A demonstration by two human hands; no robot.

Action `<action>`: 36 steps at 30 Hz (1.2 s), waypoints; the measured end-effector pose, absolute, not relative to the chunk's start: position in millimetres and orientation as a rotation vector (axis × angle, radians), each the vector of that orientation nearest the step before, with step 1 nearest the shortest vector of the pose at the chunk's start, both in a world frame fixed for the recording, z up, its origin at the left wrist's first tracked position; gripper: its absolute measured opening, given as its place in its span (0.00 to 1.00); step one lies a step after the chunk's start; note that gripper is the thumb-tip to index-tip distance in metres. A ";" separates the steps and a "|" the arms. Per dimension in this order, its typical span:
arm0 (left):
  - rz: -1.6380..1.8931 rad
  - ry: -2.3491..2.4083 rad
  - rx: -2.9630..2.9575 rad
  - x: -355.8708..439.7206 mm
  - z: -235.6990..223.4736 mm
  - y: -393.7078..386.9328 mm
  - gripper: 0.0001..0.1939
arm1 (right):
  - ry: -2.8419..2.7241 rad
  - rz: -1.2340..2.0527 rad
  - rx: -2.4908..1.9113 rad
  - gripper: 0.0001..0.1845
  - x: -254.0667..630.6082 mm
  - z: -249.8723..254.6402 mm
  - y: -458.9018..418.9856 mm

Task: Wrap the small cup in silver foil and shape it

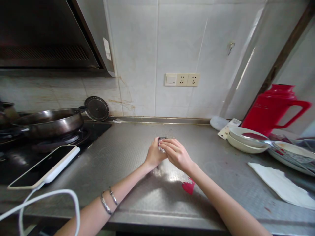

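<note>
The left hand (153, 152) curls around a small item (161, 139) over the counter (128, 141), which extends from stove (95, 129) to bowls (246, 148). Fingers mostly hide the item; whether the right hand (179, 156) pinches it cannot be determined.

Camera: peered from the wearer's head, forward and down.
Tiled wall (137, 59): stood dead ahead.
Left hand (154, 154), right hand (179, 155): showed mid-frame, close.
Cooktop (95, 132), red flask (265, 111): marked the flanks.

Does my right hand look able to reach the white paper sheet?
Probably yes: nothing appears to stand between the right hand and the white paper sheet, though that hand touches a partly hidden object in the left hand.
</note>
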State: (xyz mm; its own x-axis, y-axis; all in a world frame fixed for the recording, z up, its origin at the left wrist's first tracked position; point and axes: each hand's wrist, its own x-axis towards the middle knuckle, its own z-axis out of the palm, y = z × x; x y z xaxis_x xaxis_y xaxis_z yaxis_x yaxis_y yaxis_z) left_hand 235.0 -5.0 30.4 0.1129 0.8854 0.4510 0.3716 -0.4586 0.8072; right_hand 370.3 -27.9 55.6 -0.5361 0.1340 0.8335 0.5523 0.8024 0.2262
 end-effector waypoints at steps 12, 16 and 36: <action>1.392 1.101 1.813 224.5 30.0 0.7 0.23 | -2.123 -0.521 -0.444 0.16 356.8 53.7 -39.3; 1.421 1.070 1.728 222.8 33.0 2.6 0.23 | -2.135 -0.491 -0.410 0.16 359.9 56.1 -39.5; 1.395 0.890 1.691 229.4 42.0 -4.3 0.35 | -1.411 0.983 -0.833 0.21 366.8 60.9 -17.7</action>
